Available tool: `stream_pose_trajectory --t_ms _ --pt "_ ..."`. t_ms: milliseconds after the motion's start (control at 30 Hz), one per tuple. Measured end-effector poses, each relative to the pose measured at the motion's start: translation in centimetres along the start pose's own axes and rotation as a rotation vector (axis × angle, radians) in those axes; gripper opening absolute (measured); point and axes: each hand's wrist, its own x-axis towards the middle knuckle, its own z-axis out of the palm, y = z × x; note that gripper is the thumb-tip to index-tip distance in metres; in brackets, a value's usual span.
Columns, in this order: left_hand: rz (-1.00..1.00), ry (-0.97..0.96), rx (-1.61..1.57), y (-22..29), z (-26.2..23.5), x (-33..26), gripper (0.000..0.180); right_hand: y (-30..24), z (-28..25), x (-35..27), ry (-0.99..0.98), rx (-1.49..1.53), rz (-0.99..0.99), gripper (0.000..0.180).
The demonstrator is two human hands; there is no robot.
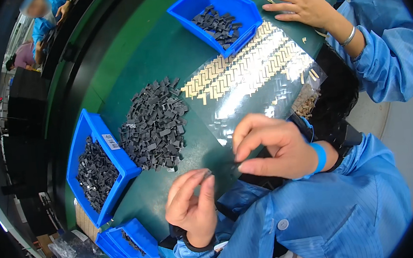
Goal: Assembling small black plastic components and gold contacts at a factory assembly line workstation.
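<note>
Low over the table's near side, my left hand point(191, 206) pinches a small dark grey plastic part point(207, 174) between thumb and fingertips. My right hand point(279, 149), with a blue band at the wrist, is apart from it with thumb and forefinger closed together. Something small, dark and blurred shows by those fingertips; its kind cannot be told. Just beyond my right hand lies a clear backing sheet point(229, 113) with rows of small cream adhesive pieces point(240, 69). Left of the sheet is a heap of loose dark grey plastic parts point(154, 126).
Blue bins with dark parts stand at the far side point(215, 3), at left point(129, 167) and at lower left point(111, 245). A co-worker's hand point(304, 7) rests at the far right. A small bag of brown bits point(306, 101) lies by the sheet's right edge.
</note>
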Motion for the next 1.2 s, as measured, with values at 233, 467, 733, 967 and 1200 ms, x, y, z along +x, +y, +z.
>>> stream_pose_trajectory --t_ms 233,467,733,967,1200 --pt "-0.166 0.041 -0.403 0.3 2.3 -1.0 0.028 0.9 1.6 -0.6 0.056 0.362 0.117 0.010" --pt "-0.307 0.086 -0.473 -0.1 3.3 -1.5 0.030 0.7 1.1 -0.8 0.090 0.029 -0.038 0.011" --pt "-0.726 -0.061 -0.994 2.1 2.1 -0.9 0.040 1.5 2.0 -0.8 0.112 -0.296 -0.508 0.014" --pt "-0.694 -0.096 -1.208 0.4 2.5 -0.9 0.034 2.4 1.3 -1.0 0.071 -0.476 -0.640 0.014" --pt "-0.749 0.086 -1.139 1.4 2.3 0.2 0.017 1.5 1.4 -1.3 0.095 -0.192 -0.373 0.013"
